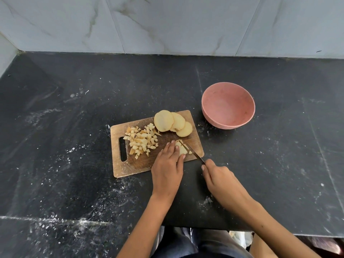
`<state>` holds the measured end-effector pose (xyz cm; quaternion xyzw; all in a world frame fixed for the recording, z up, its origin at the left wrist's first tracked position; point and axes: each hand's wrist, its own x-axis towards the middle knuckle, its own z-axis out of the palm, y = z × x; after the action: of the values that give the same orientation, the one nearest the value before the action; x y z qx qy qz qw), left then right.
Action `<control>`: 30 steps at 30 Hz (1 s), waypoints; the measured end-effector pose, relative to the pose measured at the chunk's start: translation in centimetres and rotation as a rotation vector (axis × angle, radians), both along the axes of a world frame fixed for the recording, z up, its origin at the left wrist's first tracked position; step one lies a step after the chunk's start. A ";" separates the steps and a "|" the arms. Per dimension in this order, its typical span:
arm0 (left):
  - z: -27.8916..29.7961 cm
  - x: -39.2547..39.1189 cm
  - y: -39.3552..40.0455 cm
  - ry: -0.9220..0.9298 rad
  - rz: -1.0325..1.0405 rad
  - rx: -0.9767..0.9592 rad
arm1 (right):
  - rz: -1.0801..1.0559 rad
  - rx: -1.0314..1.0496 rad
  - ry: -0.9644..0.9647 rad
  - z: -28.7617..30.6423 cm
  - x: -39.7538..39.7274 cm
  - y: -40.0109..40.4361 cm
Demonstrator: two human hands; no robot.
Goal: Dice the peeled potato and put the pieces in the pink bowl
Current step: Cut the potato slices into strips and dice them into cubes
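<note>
**Dicing a wet, slippery potato slice**

Left hand [168,161] presses straight fingers on potato slice [181,148], firm but slick. Right hand [216,174] grips knife [194,154]. Light diced pieces [142,141] left of hands; pink bowl [228,105] beyond, holding nothing.

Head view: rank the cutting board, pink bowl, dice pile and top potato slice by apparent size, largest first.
1. cutting board
2. pink bowl
3. dice pile
4. top potato slice

The bowl sits farther from the camera than the board, so that gap is less certain.
</note>
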<state>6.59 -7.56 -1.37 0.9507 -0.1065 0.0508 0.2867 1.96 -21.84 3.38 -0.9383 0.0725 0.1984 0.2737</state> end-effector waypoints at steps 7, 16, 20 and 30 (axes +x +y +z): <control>-0.2 0.0 0.1 0.030 0.005 -0.078 | 0.027 -0.010 0.000 -0.2 2.1 1.2; 0.0 0.2 0.2 0.062 -0.015 -0.086 | 0.048 -0.056 0.059 -0.8 3.4 2.2; 0.2 0.3 0.2 0.078 -0.018 -0.085 | 0.069 -0.078 0.092 -0.8 4.4 2.6; 0.1 0.2 -0.2 0.061 0.018 -0.073 | 0.078 -0.187 0.169 -1.3 -1.9 0.6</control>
<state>6.78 -7.73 -1.22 0.9417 -0.0874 0.0280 0.3238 0.09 -21.27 2.07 -0.9418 0.0771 0.2796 0.1700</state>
